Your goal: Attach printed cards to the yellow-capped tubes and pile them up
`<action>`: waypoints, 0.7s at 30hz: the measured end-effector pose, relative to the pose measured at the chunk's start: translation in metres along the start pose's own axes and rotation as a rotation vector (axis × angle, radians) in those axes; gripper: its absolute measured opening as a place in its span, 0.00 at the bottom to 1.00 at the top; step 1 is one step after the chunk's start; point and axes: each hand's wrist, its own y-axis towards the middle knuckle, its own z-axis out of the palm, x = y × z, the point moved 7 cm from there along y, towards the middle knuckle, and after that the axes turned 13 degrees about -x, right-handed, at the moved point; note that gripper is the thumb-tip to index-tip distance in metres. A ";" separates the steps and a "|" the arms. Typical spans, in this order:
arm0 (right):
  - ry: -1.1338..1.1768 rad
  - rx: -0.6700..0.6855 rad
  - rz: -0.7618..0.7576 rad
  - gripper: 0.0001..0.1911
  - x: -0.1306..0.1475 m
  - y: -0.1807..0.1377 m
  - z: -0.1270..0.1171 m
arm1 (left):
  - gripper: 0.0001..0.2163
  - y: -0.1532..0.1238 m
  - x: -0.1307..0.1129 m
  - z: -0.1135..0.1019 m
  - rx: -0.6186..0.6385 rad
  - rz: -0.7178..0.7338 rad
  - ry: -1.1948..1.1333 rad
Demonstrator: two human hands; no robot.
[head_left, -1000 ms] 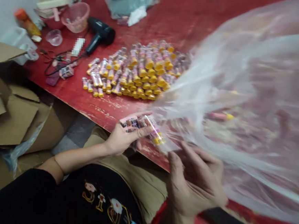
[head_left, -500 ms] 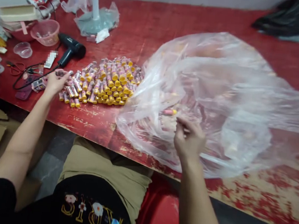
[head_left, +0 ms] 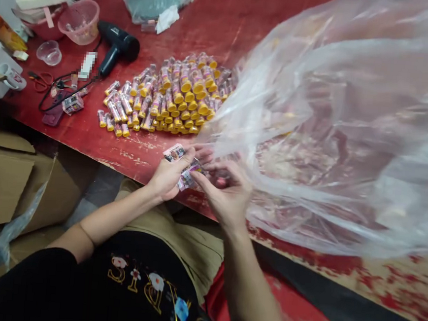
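My left hand (head_left: 166,176) is closed on a few small printed labels (head_left: 174,152), held just over the front edge of the red table. Close against it, my right hand (head_left: 232,189) has its thumb and fingers pinched together at a shiny printed piece (head_left: 186,179); blur and the fingers hide what exactly is in the pinch. Beyond my hands lies a heap of small clear tubes (head_left: 174,95) with yellow ends and pink print. A large clear plastic bag (head_left: 351,117) spreads to the right, beside my right hand, with pale and pinkish contents showing dimly through it.
On the left of the red table (head_left: 232,28) lie a black hair dryer (head_left: 121,44), a pink basket (head_left: 80,21), red-handled scissors (head_left: 40,82), a clear cup (head_left: 50,52) and a stack of printed labels (head_left: 72,104). Cardboard boxes (head_left: 2,188) stand below, left.
My left hand has come right from the table's left side, carrying labels. My right hand has moved left from the bag's opening to meet it. The view has shifted downward.
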 end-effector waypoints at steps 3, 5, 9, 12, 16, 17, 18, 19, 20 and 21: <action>0.067 -0.042 0.029 0.15 0.001 -0.008 0.015 | 0.17 -0.003 0.003 0.000 0.036 0.059 0.055; 0.068 -0.048 0.069 0.13 -0.001 -0.009 0.014 | 0.20 -0.003 0.002 -0.005 0.032 0.109 0.074; 0.015 -0.163 0.073 0.13 0.002 -0.014 0.001 | 0.19 0.001 0.001 -0.018 -0.065 0.252 0.046; -0.025 -0.224 0.035 0.18 0.006 -0.016 0.002 | 0.21 0.002 0.006 -0.018 -0.100 0.294 0.032; 0.120 -0.180 0.175 0.23 -0.004 -0.013 0.007 | 0.23 0.005 0.007 -0.018 -0.138 0.249 -0.031; 0.190 -0.153 0.218 0.23 -0.006 -0.014 0.006 | 0.23 0.006 0.007 -0.018 -0.153 0.218 -0.043; 0.245 -0.127 0.242 0.23 -0.006 -0.015 0.003 | 0.23 0.007 0.006 -0.019 -0.168 0.189 -0.051; 0.268 -0.100 0.242 0.22 -0.004 -0.017 0.000 | 0.23 0.008 0.005 -0.020 -0.182 0.168 -0.055; 0.258 -0.077 0.221 0.22 0.000 -0.020 -0.005 | 0.22 0.008 0.004 -0.020 -0.194 0.156 -0.056; 0.226 -0.065 0.183 0.21 0.004 -0.023 -0.010 | 0.22 0.008 0.002 -0.021 -0.203 0.154 -0.057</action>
